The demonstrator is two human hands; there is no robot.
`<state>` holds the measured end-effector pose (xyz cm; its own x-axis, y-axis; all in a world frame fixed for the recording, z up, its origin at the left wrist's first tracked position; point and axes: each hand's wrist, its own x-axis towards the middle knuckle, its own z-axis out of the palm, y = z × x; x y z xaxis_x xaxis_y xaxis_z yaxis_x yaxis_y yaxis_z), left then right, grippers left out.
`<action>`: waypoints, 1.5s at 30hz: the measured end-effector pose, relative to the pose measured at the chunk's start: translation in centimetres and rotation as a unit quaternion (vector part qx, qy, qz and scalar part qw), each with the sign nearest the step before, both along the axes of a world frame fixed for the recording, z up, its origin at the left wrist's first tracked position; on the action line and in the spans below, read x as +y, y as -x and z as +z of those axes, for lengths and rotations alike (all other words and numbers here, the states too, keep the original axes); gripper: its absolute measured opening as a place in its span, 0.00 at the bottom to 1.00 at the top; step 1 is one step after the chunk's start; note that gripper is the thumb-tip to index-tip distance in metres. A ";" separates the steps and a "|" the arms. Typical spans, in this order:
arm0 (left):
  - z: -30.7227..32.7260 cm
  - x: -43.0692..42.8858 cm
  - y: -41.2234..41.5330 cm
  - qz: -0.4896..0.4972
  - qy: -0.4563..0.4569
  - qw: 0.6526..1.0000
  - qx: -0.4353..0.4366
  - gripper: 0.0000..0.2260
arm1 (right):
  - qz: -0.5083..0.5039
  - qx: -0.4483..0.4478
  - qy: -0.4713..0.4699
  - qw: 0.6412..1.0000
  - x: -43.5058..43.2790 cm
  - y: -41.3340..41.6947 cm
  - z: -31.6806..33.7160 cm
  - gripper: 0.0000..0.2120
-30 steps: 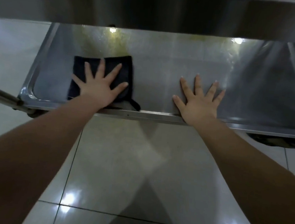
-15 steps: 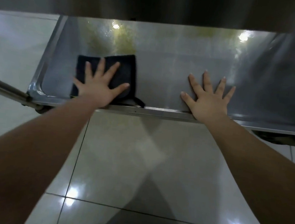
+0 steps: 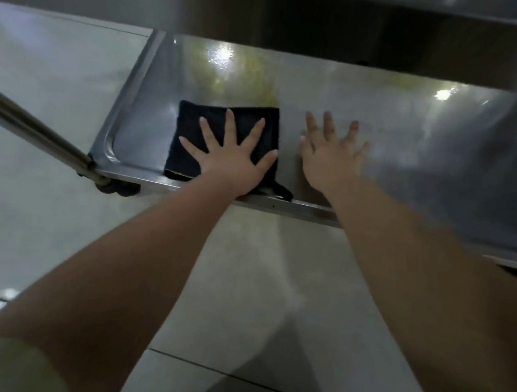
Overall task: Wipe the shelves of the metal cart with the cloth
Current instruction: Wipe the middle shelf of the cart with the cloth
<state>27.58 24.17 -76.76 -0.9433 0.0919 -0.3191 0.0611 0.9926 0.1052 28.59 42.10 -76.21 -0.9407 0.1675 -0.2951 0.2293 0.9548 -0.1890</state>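
A folded dark cloth [image 3: 201, 123] lies on the lower shelf [image 3: 381, 112] of the metal cart, near the shelf's left front corner. My left hand [image 3: 232, 156] presses flat on the cloth with fingers spread. Just right of the cloth, my right hand [image 3: 331, 158] lies flat on the bare steel, fingers spread and slightly blurred. A small loop of the cloth hangs over the shelf's front lip [image 3: 281, 205]. The shelf surface shows yellowish reflections and glare spots toward the back.
An upper shelf [image 3: 326, 21] overhangs the back of the lower one. A metal handle bar [image 3: 33, 128] runs from the left edge to the cart's front-left corner, above a caster [image 3: 115, 188]. Glossy floor tiles [image 3: 245, 272] lie below my arms.
The view has shifted and tilted, so the cart appears further right. My right hand has slid left and now lies close beside the cloth. My left hand stays pressed on the cloth.
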 end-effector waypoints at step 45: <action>-0.2 4.4 11.4 -0.058 -0.023 0.998 0.014 0.38 | -0.045 0.039 -0.098 0.993 -2.1 -0.8 -3.3 0.33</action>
